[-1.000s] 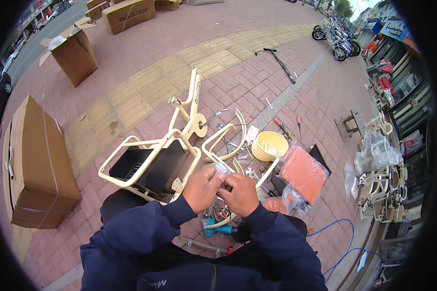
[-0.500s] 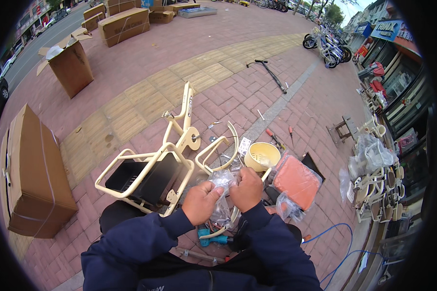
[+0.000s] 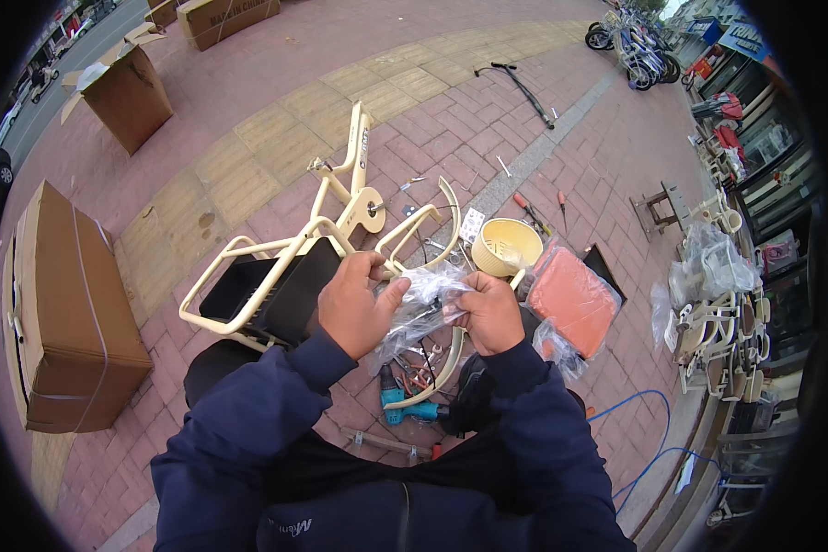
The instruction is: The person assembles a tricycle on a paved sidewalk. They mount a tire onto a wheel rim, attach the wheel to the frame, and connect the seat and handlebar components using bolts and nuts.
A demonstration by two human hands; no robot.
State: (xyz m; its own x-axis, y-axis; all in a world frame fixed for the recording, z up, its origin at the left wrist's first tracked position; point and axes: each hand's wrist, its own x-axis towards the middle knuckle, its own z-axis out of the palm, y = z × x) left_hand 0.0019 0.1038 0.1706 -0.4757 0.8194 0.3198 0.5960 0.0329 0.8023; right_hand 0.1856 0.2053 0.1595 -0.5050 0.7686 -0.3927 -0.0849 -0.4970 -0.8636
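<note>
Between my hands hangs a crumpled clear plastic bag (image 3: 414, 317); small dark and silvery pieces show through it, too blurred to name. My right hand (image 3: 489, 311) pinches the bag's right side. Beside the bag's left edge, my left hand (image 3: 354, 308) is held with thumb and fingers apart and nothing in its grasp. To the left lies a cream bicycle frame (image 3: 356, 156) with a black bin-like part (image 3: 294, 287) inside its rear loop. Under the hands, a teal power drill (image 3: 416, 412) lies beside a curved cream strip (image 3: 432, 391) and several loose tools.
A cream basket (image 3: 484, 247) and an orange square pad in plastic (image 3: 572, 299) lie ahead right. Screwdrivers (image 3: 562, 204) and a hand pump (image 3: 524, 92) are farther off. A large carton (image 3: 87, 340) stands left; cream parts (image 3: 722, 336) and a blue hose (image 3: 649, 394) are right.
My left hand has come off the bag and moved left and up, its fingers spreading. My right hand has shifted right, still pinching the bag. The view has tilted down a little.
</note>
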